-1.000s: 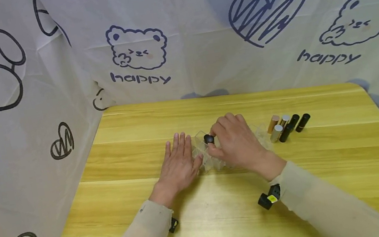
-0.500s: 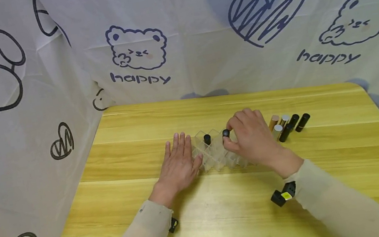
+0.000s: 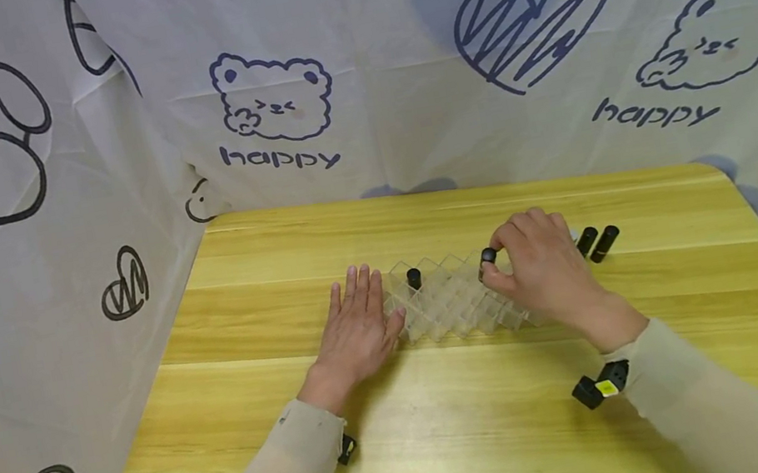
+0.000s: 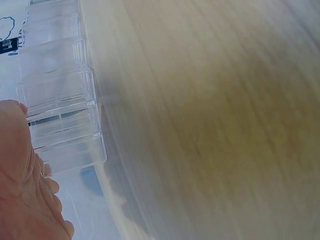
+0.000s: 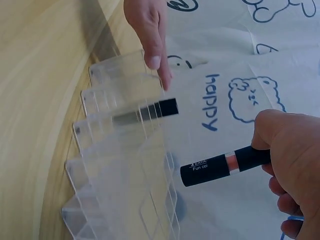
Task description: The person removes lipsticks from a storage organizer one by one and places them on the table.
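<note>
My right hand (image 3: 544,266) pinches a black lipstick tube (image 5: 225,165) with a pinkish band between thumb and fingers. The tube is held above the right part of a clear plastic organizer (image 3: 447,300) with diamond-shaped compartments. In the right wrist view its lettered end points toward the organizer, apart from it. Another black lipstick (image 3: 414,278) stands in a back compartment near the organizer's left end, its cap rising above the walls. My left hand (image 3: 358,331) rests with straight fingers against that left end, thumb at the front corner.
Two black lipsticks (image 3: 604,243) show on the wooden table (image 3: 417,450) right of my right hand, which hides others there. A white cloth (image 3: 404,122) with drawings hangs behind the table and along its left side.
My right hand has moved right along the organizer, carrying the black lipstick. The lipstick standing in the left compartment has come into view. My left hand stays in place.
</note>
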### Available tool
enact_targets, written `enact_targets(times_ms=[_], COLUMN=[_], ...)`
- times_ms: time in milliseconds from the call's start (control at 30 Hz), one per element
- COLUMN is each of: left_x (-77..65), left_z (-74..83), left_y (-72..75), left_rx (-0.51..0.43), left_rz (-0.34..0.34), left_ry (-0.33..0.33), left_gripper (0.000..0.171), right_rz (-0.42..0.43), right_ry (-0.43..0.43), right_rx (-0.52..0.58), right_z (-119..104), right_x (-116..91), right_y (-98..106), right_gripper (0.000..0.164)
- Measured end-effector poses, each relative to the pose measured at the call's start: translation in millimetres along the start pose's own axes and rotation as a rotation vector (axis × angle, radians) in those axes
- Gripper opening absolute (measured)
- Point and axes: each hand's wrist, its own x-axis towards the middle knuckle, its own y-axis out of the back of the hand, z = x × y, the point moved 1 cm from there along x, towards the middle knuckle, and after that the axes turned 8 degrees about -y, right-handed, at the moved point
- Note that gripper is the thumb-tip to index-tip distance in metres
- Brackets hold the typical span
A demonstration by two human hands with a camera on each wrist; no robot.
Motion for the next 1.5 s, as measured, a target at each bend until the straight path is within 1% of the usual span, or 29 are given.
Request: enact_targets(times_ms=[233,333,500,633,767,1000,1100,1267,1333,1500], left_x=[-0.6,-0.6,-0.5,-0.5,-0.3,-0.3,0.0,0.0,0.0,-0.2], left_z=[0.4,0.3,0.4,0.0,-0.7,-1.3,-1.4,-1.2,-0.9,-0.7], left_y=[0.9,1.4,2.0,1.8,1.0,0.2,0.2,1.0,1.2,0.7], left_rx=[-0.003,-0.008,-0.011,-0.003,-0.005,-0.011,-0.012,-0.017,-0.020,-0.018], left_rz=[-0.005,-0.004,-0.007,-0.007,-0.002,-0.001,-0.001,-0.001,-0.001,-0.003], left_ry=[0.000,-0.001,-0.001,-0.003,-0.004,-0.004,-0.002,-0.003,-0.003,0.002], left_gripper=[0.077,0.077,0.077,0.077,0.077,0.078,0.078,0.077,0.077,0.077], right_rz=[0.075,0.086,0.058,0.029,0.018,-0.016,-0.002,0.041,0.038,-0.010], right_ry=[0.003,-0.014,-0.088,-0.155,-0.204,-0.308,-0.332,-0.338,-0.352,-0.415], right_rx=[0.003,0.002,-0.003,-0.012,-0.026,-0.035,-0.040,-0.046,-0.047,-0.046], right_z=[17,24,37,47,57,75,83,93,96,102], right_x=[-5,-7,-11,-14,-18,-25,-29,-34,-36,-40], right_y=[10,16,26,34,43,56,60,63,64,63], right_gripper=[0.024,0.025,0.024,0.026,0.030,0.030,0.031,0.031,0.032,0.033])
